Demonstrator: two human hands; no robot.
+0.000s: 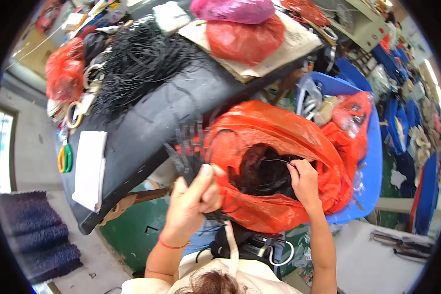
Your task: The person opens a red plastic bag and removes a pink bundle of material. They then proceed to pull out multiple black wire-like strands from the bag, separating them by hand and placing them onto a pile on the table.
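strips (267, 171) in bag (279, 132), table (147, 122) left

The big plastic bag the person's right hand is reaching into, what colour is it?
Bright orange-red. The bag shows best in the head view, where the right hand pulls thin black strips from its opening.

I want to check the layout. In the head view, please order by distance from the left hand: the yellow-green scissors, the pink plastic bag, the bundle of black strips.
1. Bundle of black strips, held in the left hand.
2. Yellow-green scissors, left, on the black table edge.
3. Pink plastic bag, far top.
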